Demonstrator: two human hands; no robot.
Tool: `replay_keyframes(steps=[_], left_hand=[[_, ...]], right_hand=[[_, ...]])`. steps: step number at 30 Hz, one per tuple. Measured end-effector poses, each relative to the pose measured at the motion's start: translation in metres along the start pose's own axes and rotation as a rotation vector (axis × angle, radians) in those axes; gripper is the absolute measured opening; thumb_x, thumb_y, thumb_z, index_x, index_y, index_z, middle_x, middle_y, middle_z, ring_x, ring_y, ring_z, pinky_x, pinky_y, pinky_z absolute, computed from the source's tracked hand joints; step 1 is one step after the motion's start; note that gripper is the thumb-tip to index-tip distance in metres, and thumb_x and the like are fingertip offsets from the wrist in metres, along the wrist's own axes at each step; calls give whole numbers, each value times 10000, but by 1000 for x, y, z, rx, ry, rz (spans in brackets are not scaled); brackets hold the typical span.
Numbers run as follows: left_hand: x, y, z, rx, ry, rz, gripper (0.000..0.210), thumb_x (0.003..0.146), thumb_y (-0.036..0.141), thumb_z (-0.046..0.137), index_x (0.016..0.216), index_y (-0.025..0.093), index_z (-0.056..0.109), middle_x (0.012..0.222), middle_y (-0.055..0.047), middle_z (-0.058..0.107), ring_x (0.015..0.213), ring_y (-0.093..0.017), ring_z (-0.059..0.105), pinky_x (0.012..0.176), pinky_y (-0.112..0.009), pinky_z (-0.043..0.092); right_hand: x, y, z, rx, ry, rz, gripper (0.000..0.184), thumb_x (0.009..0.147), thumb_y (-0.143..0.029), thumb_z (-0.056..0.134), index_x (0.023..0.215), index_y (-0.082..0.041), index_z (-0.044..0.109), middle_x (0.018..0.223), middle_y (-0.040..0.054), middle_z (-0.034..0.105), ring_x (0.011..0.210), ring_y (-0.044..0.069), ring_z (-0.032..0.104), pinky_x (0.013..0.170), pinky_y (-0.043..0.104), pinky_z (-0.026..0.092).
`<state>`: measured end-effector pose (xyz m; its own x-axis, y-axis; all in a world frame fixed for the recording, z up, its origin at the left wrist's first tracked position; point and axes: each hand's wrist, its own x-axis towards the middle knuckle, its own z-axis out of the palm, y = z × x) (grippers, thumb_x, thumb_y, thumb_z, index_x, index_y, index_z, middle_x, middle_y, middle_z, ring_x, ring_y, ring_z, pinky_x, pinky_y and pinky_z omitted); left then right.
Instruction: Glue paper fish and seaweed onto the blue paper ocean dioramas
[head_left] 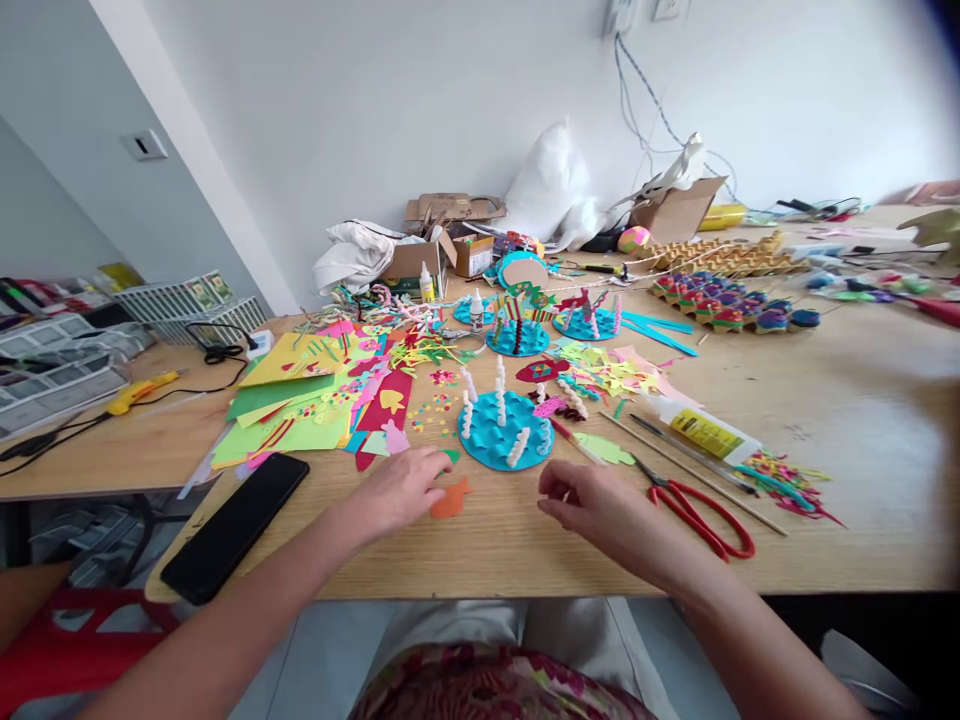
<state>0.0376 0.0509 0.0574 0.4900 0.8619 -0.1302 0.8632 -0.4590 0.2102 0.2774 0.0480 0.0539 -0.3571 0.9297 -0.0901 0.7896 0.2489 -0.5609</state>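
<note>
A round blue base (491, 455) with a bumpy surface stands in front of me, several white and pale twisted pipe-cleaner stems (500, 390) upright or leaning on it. To its lower left, my left hand (405, 487) rests low over the table, thumb apart from the fingers, with no object visible in it. An orange paper fish (451, 499) lies beside that thumb, and a small green paper scrap (452, 456) is by the fingertips. My right hand (581, 497) hovers right of the base, its fingers loosely bent and the thumb apart, nothing seen between them.
Red-handled scissors (701, 510), a wooden stick (697, 475) and a glue bottle (705, 430) lie to the right. At left are a black phone (235, 525) and coloured paper sheets (292, 410). Behind stand decorated blue bases (517, 340) and painted egg-carton pieces (735, 300).
</note>
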Motion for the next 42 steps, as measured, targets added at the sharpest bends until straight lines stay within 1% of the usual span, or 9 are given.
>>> replay_keyframes(steps=[2, 7, 9, 13, 21, 26, 31, 37, 42], left_hand=[[-2, -3, 5, -5, -22, -15, 204, 782, 243, 468, 979, 202, 501, 994, -36, 555, 945, -181, 516, 786, -285, 398], [-4, 5, 14, 34, -5, -30, 208, 767, 289, 494, 947, 185, 487, 974, -54, 532, 931, -210, 517, 772, -324, 411], [-5, 4, 15, 14, 0, -24, 167, 762, 267, 496, 906, 183, 487, 948, -48, 531, 909, -203, 521, 763, -318, 414], [-6, -3, 19, -52, 13, -23, 111, 747, 222, 496, 851, 185, 492, 931, -39, 530, 907, -183, 513, 773, -288, 408], [-9, -9, 26, -93, 51, -41, 256, 747, 268, 526, 989, 190, 490, 1047, -69, 512, 1030, -211, 467, 882, -337, 372], [-6, -8, 23, -97, 23, -22, 141, 747, 239, 506, 881, 195, 497, 941, -38, 520, 933, -187, 502, 805, -302, 403], [-3, -10, 24, -138, 40, 13, 65, 737, 208, 496, 797, 191, 480, 873, -19, 517, 865, -172, 507, 756, -288, 405], [-5, -11, 24, -161, 51, -11, 100, 714, 140, 460, 801, 189, 471, 851, -6, 518, 818, -153, 508, 702, -260, 402], [-11, -16, 23, -172, 9, -52, 227, 708, 187, 494, 934, 193, 491, 949, -31, 529, 889, -182, 507, 743, -287, 402]], right_hand=[[2, -15, 13, -17, -63, -53, 89, 705, -184, 507, 742, -187, 587, 710, 29, 634, 629, 138, 544, 527, 208, 330], [22, -42, 45, -140, -64, -140, 314, 701, -119, 459, 991, -175, 567, 858, 60, 651, 764, 169, 574, 613, 230, 341], [30, -47, 52, -209, -57, -145, 290, 727, -123, 425, 976, -175, 564, 853, 68, 655, 771, 175, 584, 601, 237, 333], [39, -50, 61, -277, -40, -153, 174, 754, -149, 419, 855, -182, 556, 849, 70, 646, 773, 174, 586, 589, 240, 324], [42, -46, 72, -248, -15, -168, 151, 761, -138, 430, 807, -185, 566, 894, 52, 599, 796, 145, 556, 629, 230, 325], [42, -46, 71, -220, 14, -160, 140, 740, -141, 445, 808, -171, 563, 876, 53, 591, 771, 142, 546, 623, 226, 325], [41, -47, 71, -213, 32, -178, 139, 742, -157, 437, 791, -172, 566, 847, 53, 591, 734, 143, 545, 595, 230, 318], [40, -45, 74, -171, 30, -187, 137, 746, -151, 429, 762, -173, 563, 834, 45, 578, 717, 124, 522, 609, 223, 312], [41, -47, 71, -148, -2, -140, 172, 734, -167, 442, 851, -171, 568, 881, 56, 580, 733, 138, 518, 606, 235, 303]])
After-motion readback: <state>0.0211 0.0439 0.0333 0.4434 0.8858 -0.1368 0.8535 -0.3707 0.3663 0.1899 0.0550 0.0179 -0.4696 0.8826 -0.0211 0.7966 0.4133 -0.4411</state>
